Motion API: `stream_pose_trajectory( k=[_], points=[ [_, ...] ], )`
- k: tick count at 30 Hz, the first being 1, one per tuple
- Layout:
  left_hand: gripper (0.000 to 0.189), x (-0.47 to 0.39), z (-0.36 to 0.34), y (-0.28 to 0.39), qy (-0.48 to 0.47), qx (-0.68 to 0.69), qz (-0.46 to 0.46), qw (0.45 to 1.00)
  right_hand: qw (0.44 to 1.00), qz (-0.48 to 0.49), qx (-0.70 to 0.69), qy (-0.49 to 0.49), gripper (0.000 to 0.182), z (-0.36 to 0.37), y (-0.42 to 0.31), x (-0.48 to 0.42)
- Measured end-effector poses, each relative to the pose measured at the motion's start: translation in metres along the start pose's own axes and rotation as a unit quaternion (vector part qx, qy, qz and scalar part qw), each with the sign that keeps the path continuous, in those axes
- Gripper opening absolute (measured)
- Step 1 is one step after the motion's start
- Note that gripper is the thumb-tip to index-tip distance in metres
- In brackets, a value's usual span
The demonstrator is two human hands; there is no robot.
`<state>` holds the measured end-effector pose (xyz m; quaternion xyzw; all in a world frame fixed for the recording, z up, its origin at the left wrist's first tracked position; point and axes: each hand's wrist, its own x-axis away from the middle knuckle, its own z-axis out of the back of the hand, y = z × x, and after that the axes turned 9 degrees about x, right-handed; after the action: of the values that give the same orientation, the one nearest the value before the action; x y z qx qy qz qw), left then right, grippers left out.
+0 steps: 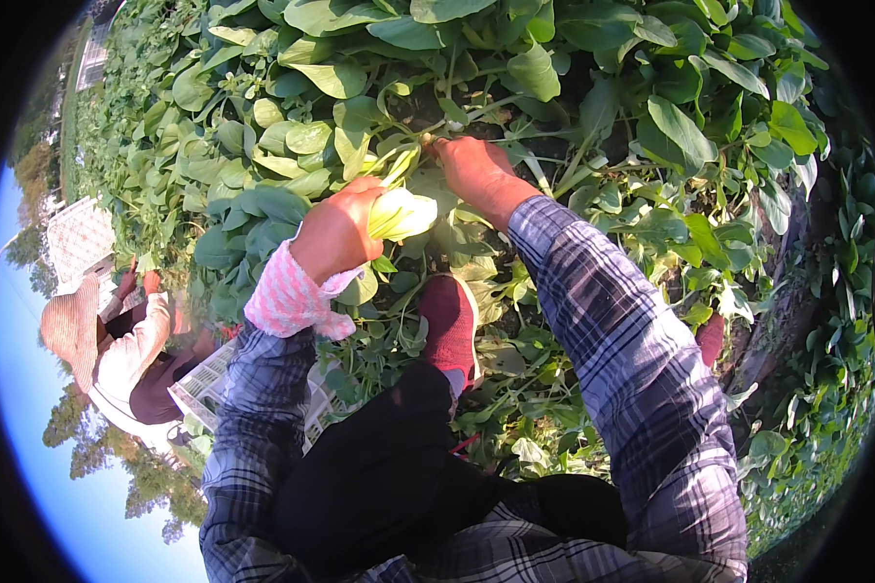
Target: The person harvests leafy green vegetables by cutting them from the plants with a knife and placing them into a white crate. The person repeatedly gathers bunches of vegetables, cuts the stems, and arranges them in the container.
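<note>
My left hand (pixel 341 232) is closed around a leafy green vegetable (pixel 405 214), whose thick pale base faces right. A pink and white cloth (pixel 292 288) is wrapped about the left wrist. Just right of it, my right hand (pixel 474 169) reaches low among the stems of the growing greens (pixel 313 138). Its curled fingertips are beside a pale stem base (pixel 428 138); whether they grip it or a small tool is hidden. Broad green leaves surround both hands.
My red shoe (pixel 448 321) stands among low leaves beneath the hands. A white plastic crate (pixel 204 386) sits beyond my left forearm. Farther left, a person in a straw hat (pixel 73 331) bends over the plants, near another pale crate (pixel 80 237). A bare soil furrow (pixel 780 321) runs along the right.
</note>
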<state>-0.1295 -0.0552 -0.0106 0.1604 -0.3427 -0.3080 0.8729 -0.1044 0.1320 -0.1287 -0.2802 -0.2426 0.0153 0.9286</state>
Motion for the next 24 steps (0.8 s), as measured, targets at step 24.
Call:
stream_pose_trajectory(
  k=[24],
  points=[
    [0.071,0.079,0.046,0.089,0.045,0.372,-0.036,0.927,0.784,0.03,-0.606,0.134,0.03,0.064,0.027,0.144]
  ],
)
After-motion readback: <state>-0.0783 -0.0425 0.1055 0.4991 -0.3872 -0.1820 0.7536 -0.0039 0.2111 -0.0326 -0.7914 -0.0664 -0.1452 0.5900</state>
